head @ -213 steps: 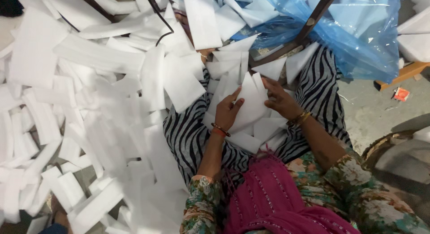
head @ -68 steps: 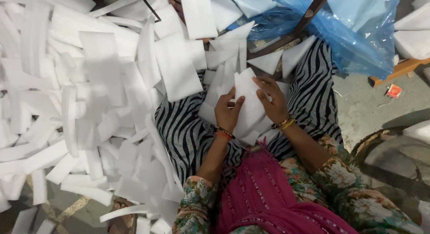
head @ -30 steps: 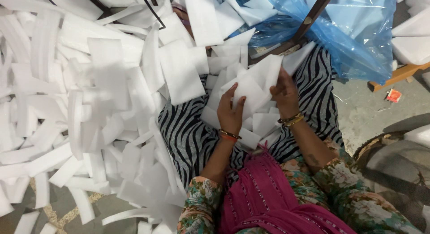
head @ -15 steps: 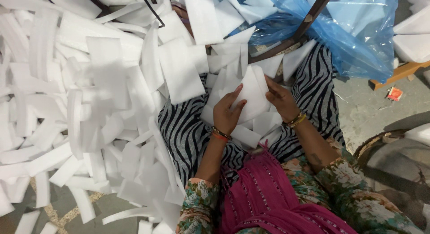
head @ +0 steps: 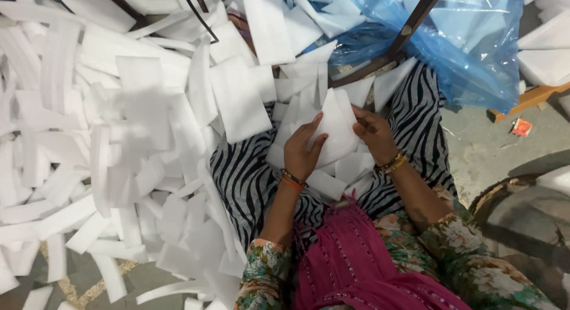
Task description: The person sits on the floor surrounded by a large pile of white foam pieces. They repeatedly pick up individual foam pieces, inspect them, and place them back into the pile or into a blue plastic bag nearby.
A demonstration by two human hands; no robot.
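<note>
Over the lap, on the zebra-striped cloth (head: 249, 179), a white foam sheet (head: 335, 129) stood upright between both hands: left hand (head: 301, 150) clamped on its left edge, right hand (head: 373, 135) pinching the right, apparently to keep it clear of the loose foam strips (head: 119, 156) piled left. Against half a second earlier, the sheet sat slightly higher, fingers respread; blue plastic bag (head: 469, 49) unchanged.

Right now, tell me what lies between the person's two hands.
In the head view, a white foam sheet lies between the left hand and right hand, gripped by both.
</note>
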